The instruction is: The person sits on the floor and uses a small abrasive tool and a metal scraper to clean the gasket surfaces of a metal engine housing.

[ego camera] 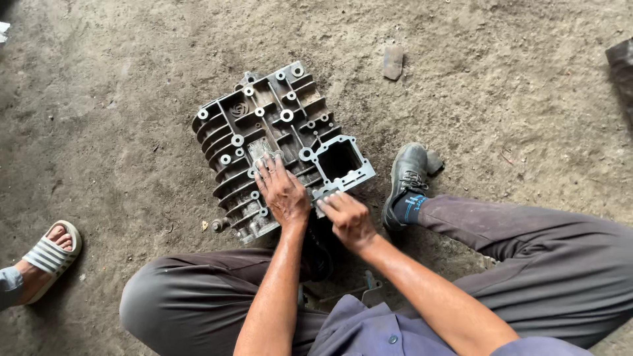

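Covering the whole view is a bare floor [132, 99] of grey, dusty, stained concrete, with no walls in sight. One ribbed metal casting [264, 125], a grey engine-type housing with a square opening at its right end, lies flat on that floor just ahead of the squatting person's knees. Two hands work on it: the left hand [282, 191] rests palm-down with fingers spread on the casting's near middle, its grip open; the right hand [348, 217] has its fingers closed at the flange edge, on what I cannot tell. One small flat stone [393, 61] lies well beyond. One dark shoe [407, 181] is planted beside the casting; one striped sandal [51, 254], another person's, stands far left.
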